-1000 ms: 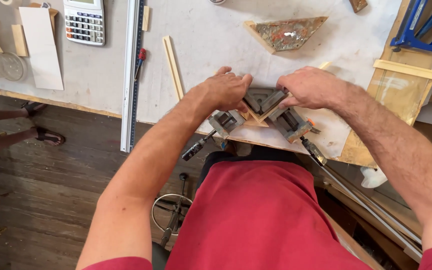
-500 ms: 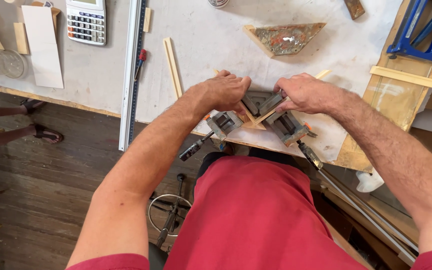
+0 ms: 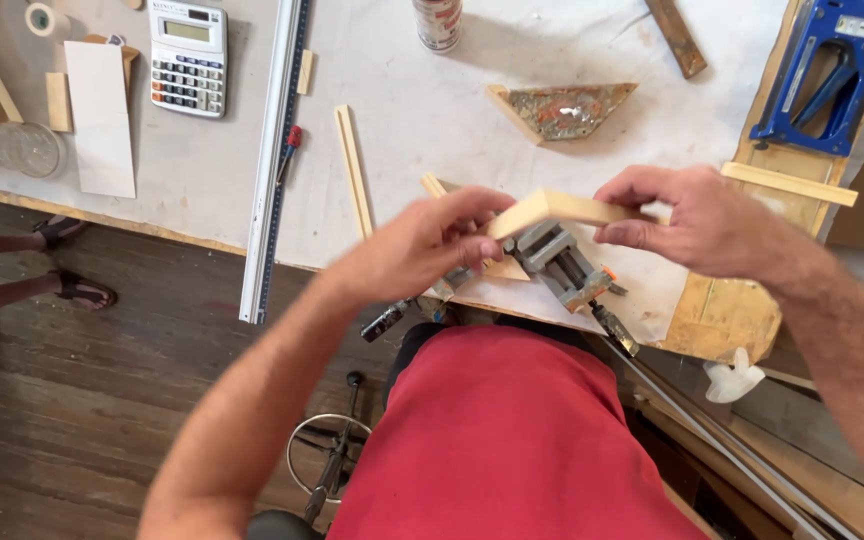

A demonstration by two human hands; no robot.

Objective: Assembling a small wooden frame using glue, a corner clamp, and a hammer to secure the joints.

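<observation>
Here my left hand (image 3: 430, 245) pinches the near end of a pale wooden strip (image 3: 557, 208) between thumb and fingertips, while my right hand (image 3: 697, 222) closes its fingers around the far end, so both hands are grasping the same piece and lifting it just above the bench. The strip's long axis runs left to right between my hands, slightly tilted, with its left end lower and nearer me. Directly under it, at the near edge of the workbench (image 3: 432, 110), sits the grey metal corner clamp (image 3: 552, 258), its two screw handles sticking out past the edge toward my red shirt; my left hand is the closer one to the clamp's jaws, almost touching them, and my right hangs a little off to the side. A second thin strip (image 3: 353, 170) lies flat just left of my left hand, running away from me. Further left a long metal ruler (image 3: 274, 150) crosses the bench from the far edge to the near one, with a calculator (image 3: 188, 58) beyond it toward the far left corner. Toward the far edge lies a triangular wooden frame piece (image 3: 562, 108), and a blue tool (image 3: 832, 75) rests on a board at the far right corner.
</observation>
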